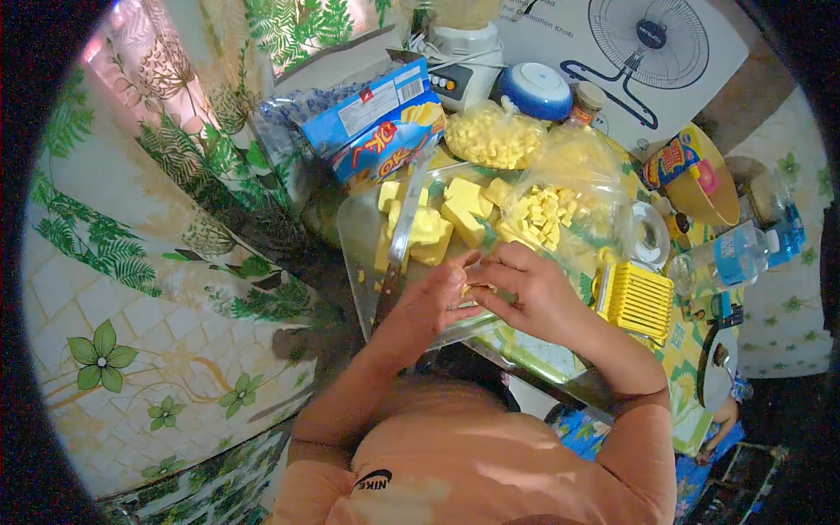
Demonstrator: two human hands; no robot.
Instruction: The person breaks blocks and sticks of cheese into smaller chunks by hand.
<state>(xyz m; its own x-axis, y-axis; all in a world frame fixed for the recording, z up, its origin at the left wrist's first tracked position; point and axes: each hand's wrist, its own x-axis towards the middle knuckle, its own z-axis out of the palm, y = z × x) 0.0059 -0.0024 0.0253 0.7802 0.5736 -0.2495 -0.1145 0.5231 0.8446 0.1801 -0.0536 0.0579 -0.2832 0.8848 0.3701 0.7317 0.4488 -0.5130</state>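
Observation:
My left hand (435, 299) is over the near edge of a clear tray (353, 229), fingers apart. My right hand (529, 287) meets it, fingertips curled in against the left fingers. A bit of yellow shows between them, too small to name. Soft yellow blocks (466, 210), like butter or cheese, lie in the tray just beyond my hands. A long knife (407, 214) rests across the tray's left part, its near end close to my left wrist. Small yellow cubes (544, 214) sit in an open plastic bag (588, 179) beyond my right hand.
A yellow slotted cutter (637, 302) lies right of my right hand. Behind the tray stand a blue box (376, 127), a bag of yellow cubes (492, 136), a blue bowl (535, 90) and a blender base (464, 66). A plastic bottle (731, 255) lies at right.

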